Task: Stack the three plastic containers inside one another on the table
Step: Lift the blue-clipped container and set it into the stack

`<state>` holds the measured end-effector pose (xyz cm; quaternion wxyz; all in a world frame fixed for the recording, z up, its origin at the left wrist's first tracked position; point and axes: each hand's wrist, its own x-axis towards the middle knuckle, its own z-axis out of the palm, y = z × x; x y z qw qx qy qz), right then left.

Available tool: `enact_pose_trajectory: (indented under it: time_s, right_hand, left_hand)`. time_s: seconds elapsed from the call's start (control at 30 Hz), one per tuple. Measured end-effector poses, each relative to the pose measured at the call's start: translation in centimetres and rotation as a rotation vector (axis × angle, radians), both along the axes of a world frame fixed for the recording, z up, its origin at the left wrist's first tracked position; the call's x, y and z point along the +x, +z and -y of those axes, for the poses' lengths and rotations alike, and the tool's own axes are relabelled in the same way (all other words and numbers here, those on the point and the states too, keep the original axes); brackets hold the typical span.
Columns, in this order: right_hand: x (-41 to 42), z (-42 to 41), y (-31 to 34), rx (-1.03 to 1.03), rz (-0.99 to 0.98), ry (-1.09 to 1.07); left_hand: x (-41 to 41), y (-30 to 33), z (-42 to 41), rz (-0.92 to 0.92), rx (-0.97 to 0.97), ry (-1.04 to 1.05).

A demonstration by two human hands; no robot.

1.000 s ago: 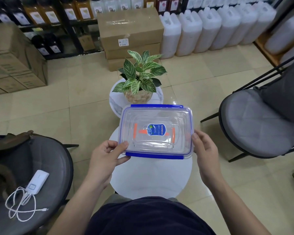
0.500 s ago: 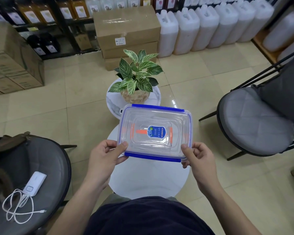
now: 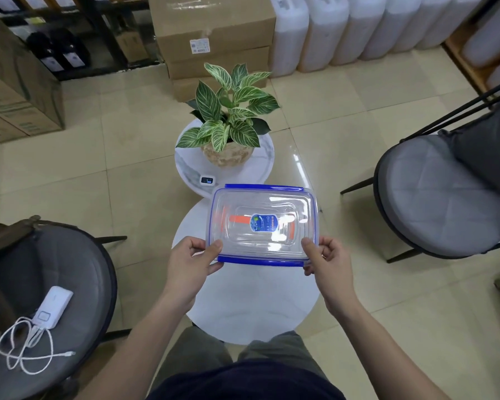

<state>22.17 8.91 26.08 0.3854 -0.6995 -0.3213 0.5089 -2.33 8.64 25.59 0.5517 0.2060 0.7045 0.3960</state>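
Container: clear, blue-rimmed, lid on, held above the white table.
Left hand: gripping the container's near-left corner, thumb on the lid.
Right hand: gripping its near-right corner.
Plant: beyond the container.

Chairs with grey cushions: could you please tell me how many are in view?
2. One chair stands left of the white table, holding a power bank and cable. The other chair stands to the right. Others may lie outside the frame.
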Motion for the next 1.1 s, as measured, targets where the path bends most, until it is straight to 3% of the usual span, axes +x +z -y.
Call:
enact_pose_trajectory:
  time_s: [0.43, 1.1]
  right_hand:
    - [0.9, -4.3, -7.8, -0.184, 0.088, 0.119]
    - [1.3, -6.6, -12.5, -0.345, 0.150, 0.183]
  left_hand:
    - [1.2, -9.1, -4.7, -0.019, -0.118, 0.024]
    - [2.7, -13.7, -7.7, -0.201, -0.294, -0.053]
